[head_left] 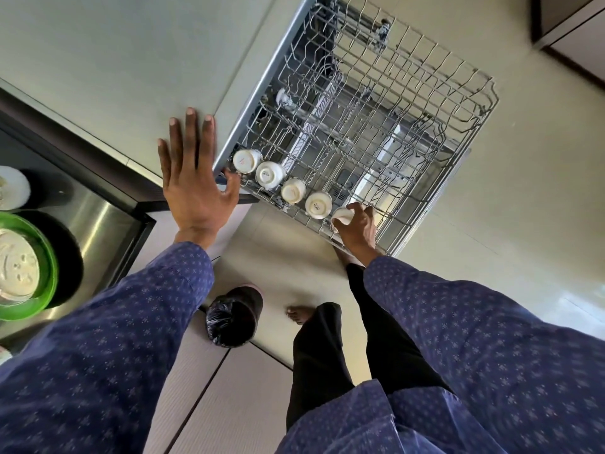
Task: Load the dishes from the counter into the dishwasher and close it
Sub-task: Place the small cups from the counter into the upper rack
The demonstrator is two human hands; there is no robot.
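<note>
The dishwasher's wire rack [458, 103] is pulled out over the floor. Several white cups stand upside down in a row along its near edge, from the first cup [246, 161] to the one at the right [318, 204]. My right hand [355, 229] is closed on another white cup [342, 216] at the right end of that row, on the rack. My left hand [193, 178] lies flat on the pale counter [114, 77] with its fingers spread, its thumb touching the rack's corner.
A steel sink [88, 217] at the left holds a green bowl [39, 267] and a white plate [14, 188]. A dark bin with a black bag [234, 317] stands on the floor below, beside my bare foot [301, 313]. A dark cabinet [569, 27] is at the top right.
</note>
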